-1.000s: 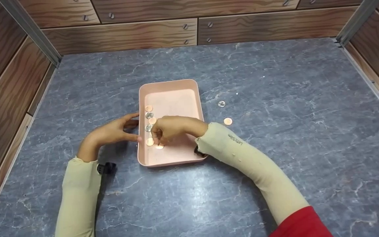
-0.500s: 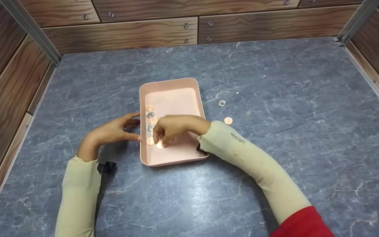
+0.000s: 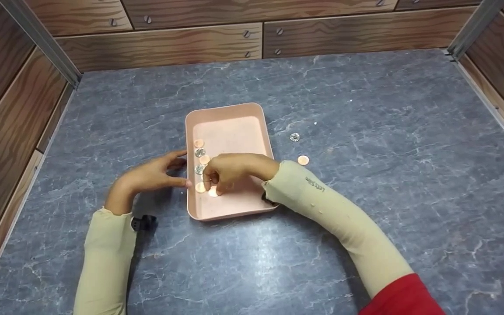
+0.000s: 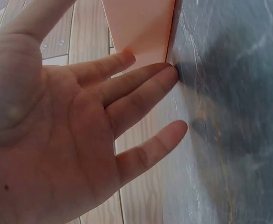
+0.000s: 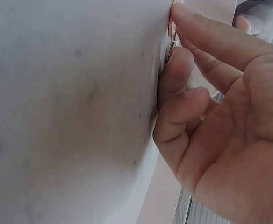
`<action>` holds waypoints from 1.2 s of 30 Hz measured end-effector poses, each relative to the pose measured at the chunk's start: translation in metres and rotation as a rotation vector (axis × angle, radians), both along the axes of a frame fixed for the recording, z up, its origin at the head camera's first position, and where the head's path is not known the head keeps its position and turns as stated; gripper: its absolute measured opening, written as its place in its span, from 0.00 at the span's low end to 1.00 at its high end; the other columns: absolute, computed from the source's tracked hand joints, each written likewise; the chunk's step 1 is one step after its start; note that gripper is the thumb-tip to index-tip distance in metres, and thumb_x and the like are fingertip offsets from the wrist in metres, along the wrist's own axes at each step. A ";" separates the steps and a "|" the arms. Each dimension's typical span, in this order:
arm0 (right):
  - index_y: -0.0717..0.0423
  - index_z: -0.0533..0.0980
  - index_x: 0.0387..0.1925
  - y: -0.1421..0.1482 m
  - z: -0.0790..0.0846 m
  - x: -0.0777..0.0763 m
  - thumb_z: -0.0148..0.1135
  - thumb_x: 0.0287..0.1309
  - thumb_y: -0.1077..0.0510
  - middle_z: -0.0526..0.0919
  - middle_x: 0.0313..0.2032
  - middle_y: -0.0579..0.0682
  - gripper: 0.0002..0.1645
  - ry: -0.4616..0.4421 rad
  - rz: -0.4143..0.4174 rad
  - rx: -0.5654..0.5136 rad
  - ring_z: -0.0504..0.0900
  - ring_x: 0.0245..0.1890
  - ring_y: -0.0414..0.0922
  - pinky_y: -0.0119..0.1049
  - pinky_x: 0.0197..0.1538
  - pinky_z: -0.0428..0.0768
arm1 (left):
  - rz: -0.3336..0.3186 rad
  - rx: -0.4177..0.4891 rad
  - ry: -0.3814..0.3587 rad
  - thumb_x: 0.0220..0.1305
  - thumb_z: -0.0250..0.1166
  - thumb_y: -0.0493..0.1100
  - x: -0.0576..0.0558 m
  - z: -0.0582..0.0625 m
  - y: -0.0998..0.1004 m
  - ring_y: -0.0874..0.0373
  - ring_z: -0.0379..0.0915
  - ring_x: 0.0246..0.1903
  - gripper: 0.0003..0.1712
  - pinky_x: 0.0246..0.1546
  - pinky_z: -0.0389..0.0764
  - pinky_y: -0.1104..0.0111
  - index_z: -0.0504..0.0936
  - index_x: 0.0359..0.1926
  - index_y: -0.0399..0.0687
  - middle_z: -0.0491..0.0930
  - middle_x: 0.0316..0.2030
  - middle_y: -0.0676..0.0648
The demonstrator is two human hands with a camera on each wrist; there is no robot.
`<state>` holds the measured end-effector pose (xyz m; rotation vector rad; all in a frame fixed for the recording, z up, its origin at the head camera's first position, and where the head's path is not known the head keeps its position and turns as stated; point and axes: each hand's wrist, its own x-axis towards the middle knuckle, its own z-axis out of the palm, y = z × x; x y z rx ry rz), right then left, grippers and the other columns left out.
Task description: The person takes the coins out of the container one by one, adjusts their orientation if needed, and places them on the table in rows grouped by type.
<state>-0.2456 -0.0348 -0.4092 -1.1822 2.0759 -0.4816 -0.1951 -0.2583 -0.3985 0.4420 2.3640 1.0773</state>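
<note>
copper disc [image 3: 213, 191]: at the floor of the pink tray [image 3: 234, 127], just beside the column of discs [image 3: 200, 152].
right hand [image 3: 230, 169]: fingers curled, tips nearly together at the disc's edges in a narrow pinch; firmness cannot be told.
disc work: apparently mid-placement; the next move seems to call for a light nudge and clean release.
left hand [image 3: 147, 176]: fingers loosely spread against the tray's left wall, gripping nothing.
table [image 3: 387, 183]: two loose discs [image 3: 303, 160], right of the tray.
</note>
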 end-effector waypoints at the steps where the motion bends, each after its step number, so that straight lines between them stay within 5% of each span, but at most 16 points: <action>1: 0.59 0.82 0.39 0.000 -0.001 0.000 0.66 0.47 0.70 0.72 0.25 0.43 0.14 0.003 0.002 -0.006 0.69 0.26 0.36 0.24 0.31 0.67 | -0.002 -0.004 0.004 0.58 0.70 0.49 0.000 0.000 0.001 0.36 0.56 0.69 0.54 0.70 0.58 0.47 0.49 0.74 0.37 0.60 0.68 0.28; 10: 0.59 0.80 0.36 0.001 0.001 0.001 0.66 0.46 0.70 0.76 0.25 0.44 0.12 0.050 -0.028 -0.035 0.70 0.24 0.35 0.23 0.27 0.68 | -0.007 -0.059 0.013 0.59 0.69 0.50 0.001 0.002 0.005 0.37 0.54 0.70 0.54 0.72 0.53 0.47 0.46 0.75 0.37 0.60 0.69 0.29; 15: 0.58 0.80 0.36 0.001 0.003 0.001 0.66 0.46 0.70 0.76 0.23 0.44 0.12 0.051 -0.048 -0.026 0.71 0.19 0.35 0.23 0.24 0.69 | -0.005 -0.019 -0.012 0.59 0.69 0.47 0.000 0.001 0.005 0.38 0.54 0.71 0.53 0.72 0.53 0.48 0.47 0.75 0.37 0.60 0.69 0.30; 36: 0.60 0.81 0.41 0.005 0.007 -0.003 0.64 0.52 0.71 0.79 0.19 0.46 0.13 -0.124 -0.125 0.034 0.76 0.15 0.35 0.26 0.23 0.76 | -0.008 -0.022 -0.004 0.59 0.69 0.49 0.000 0.001 0.005 0.36 0.53 0.70 0.53 0.71 0.54 0.46 0.47 0.74 0.36 0.59 0.69 0.29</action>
